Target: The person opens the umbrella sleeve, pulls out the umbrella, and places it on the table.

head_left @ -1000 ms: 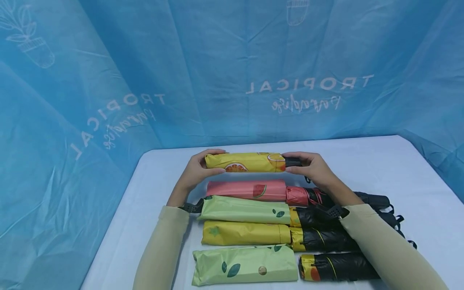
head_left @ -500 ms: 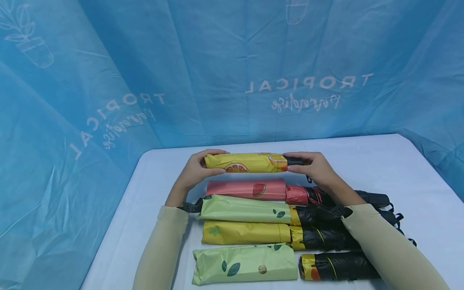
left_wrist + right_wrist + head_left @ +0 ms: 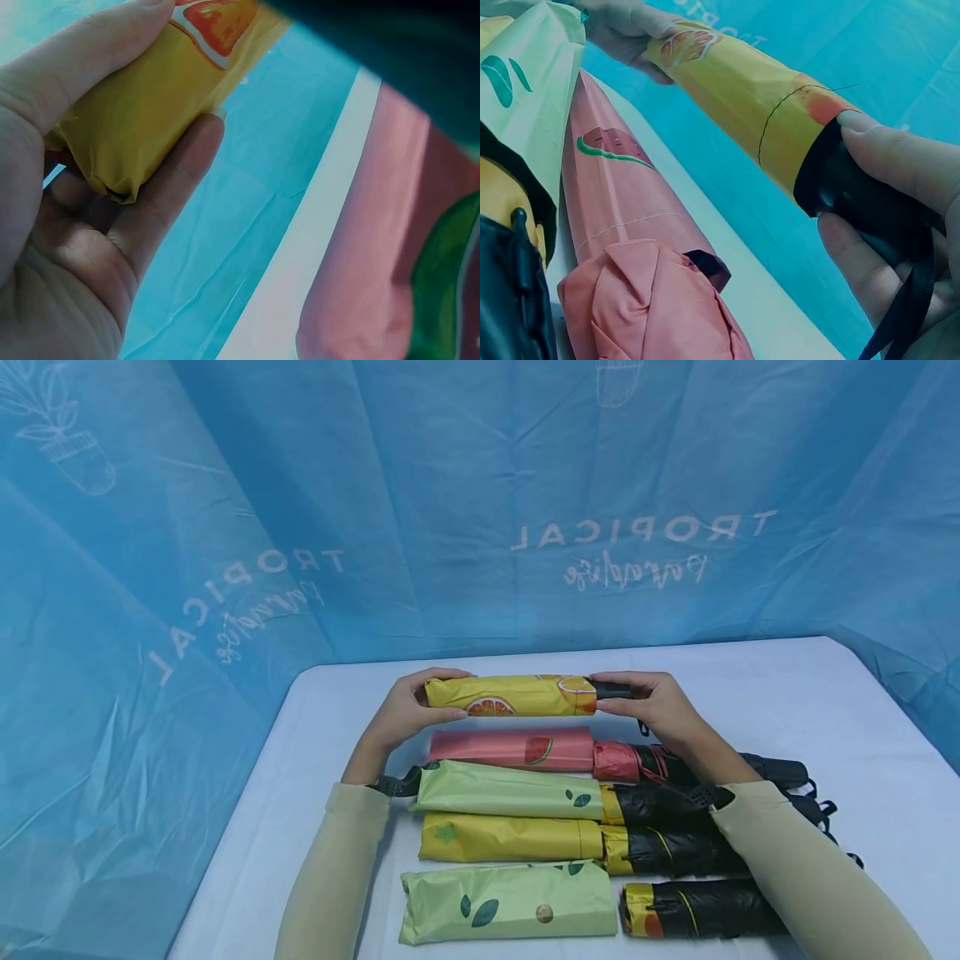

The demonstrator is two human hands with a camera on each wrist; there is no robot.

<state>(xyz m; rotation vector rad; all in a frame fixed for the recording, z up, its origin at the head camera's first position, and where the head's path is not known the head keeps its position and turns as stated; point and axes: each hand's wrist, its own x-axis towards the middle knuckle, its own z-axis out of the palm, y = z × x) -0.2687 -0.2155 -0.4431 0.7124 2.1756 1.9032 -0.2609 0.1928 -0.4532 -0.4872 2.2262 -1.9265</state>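
In the head view a folded umbrella in a yellow sleeve (image 3: 517, 696) with orange-slice prints is held level above the far part of the table. My left hand (image 3: 405, 710) grips the sleeve's left end, thumb on the near side and fingers behind. At the other end, my right hand (image 3: 656, 703) holds the black handle (image 3: 866, 191), its thumb and fingertips at the sleeve's mouth. A black wrist strap (image 3: 911, 300) hangs from the handle. How much of the umbrella is inside the sleeve is hidden.
Nearer me lie a pink sleeve (image 3: 510, 750), a green sleeve (image 3: 510, 792) and a yellow sleeve (image 3: 510, 838), each with a folded umbrella at its right. In front, another green sleeve (image 3: 510, 906) lies beside a black umbrella (image 3: 712, 910). Blue cloth (image 3: 450, 527) hangs behind the white table (image 3: 750, 685).
My right hand has shifted slightly rightward, and a little more of the black handle shows beside the yellow sleeve. My left hand keeps its grip in nearly the same place.
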